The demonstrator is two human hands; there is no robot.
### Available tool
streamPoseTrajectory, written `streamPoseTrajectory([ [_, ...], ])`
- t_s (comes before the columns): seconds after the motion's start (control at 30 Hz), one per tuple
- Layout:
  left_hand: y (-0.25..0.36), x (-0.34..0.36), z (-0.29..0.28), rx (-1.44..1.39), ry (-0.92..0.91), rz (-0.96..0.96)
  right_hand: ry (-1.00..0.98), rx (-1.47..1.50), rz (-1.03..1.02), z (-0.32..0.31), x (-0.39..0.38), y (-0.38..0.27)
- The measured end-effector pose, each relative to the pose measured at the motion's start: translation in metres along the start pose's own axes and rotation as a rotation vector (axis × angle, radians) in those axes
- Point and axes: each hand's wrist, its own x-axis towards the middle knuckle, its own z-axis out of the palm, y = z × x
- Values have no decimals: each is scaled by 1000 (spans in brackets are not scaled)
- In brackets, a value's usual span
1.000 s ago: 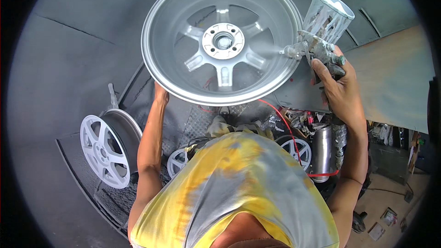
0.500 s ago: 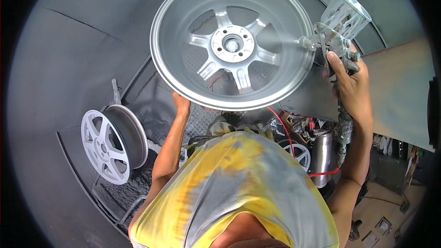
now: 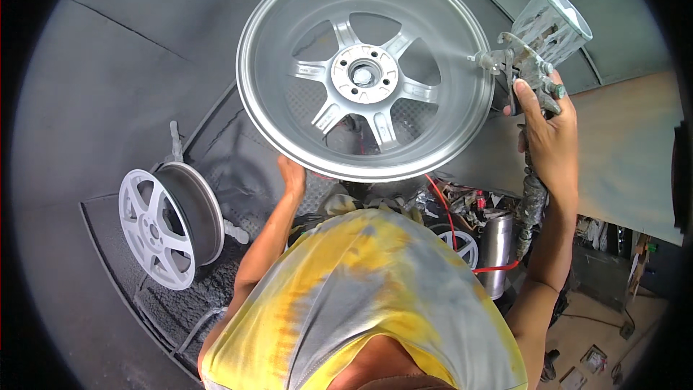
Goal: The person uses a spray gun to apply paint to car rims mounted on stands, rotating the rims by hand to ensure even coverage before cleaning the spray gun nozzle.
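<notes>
A large silver alloy wheel (image 3: pixel 366 166) is tilted in front of me, its barrel, spokes and hub facing up toward me. My left hand (image 3: pixel 291 175) is at the underside of its near left rim; the fingers are hidden behind the wheel. My right hand (image 3: pixel 550 133) is wrapped round a paint-crusted spray gun (image 3: pixel 530 65), thumb at the back of the grip. The gun's nozzle points left into the barrel from the right rim. A paint-streaked translucent cup (image 3: pixel 556 23) sits on top of the gun, leaning right.
A second wheel (image 3: pixel 157 231), white-faced, stands at lower left by a dark ledge. A red hose (image 3: pixel 497 268) runs from the gun's base. A metal cylinder (image 3: pixel 496 256), another wheel (image 3: pixel 463 248) and assorted clutter lie lower right. Grey walls (image 3: pixel 159 0) surround the work.
The silver wheel has turned slightly counterclockwise. The spray gun has shifted a little right relative to the wheel, and the mist seen at its nozzle earlier is fainter.
</notes>
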Motion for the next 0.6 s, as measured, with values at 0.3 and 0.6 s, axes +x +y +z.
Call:
streamPoseTrajectory([
  [0.3, -35, -66, 29, -272, -207, -248, -54, 25, -12, -1, 0, 0],
  [0.6, -9, -4, -9, -97, -161, -74, -24, 55, -88, 3, -4, -4],
])
